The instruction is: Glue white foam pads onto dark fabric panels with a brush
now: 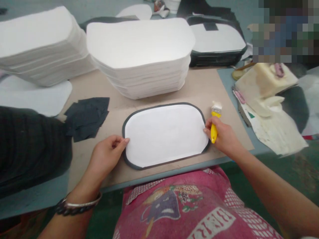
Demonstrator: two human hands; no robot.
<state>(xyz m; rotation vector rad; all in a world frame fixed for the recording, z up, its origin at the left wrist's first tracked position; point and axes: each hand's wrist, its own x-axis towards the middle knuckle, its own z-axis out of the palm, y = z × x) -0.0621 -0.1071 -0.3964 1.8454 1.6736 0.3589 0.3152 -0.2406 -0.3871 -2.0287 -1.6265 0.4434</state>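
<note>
Brown board [224,89] lies beneath left hand [109,153], pinching white panel [164,136], and right hand [224,134], gripping brush [213,134] (bristles [216,104] best kept clear).

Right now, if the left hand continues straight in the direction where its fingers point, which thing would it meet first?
The dark-edged white panel. The left hand seems to touch its left edge, so it would probably slide across or push it, though depth is unclear.
</note>
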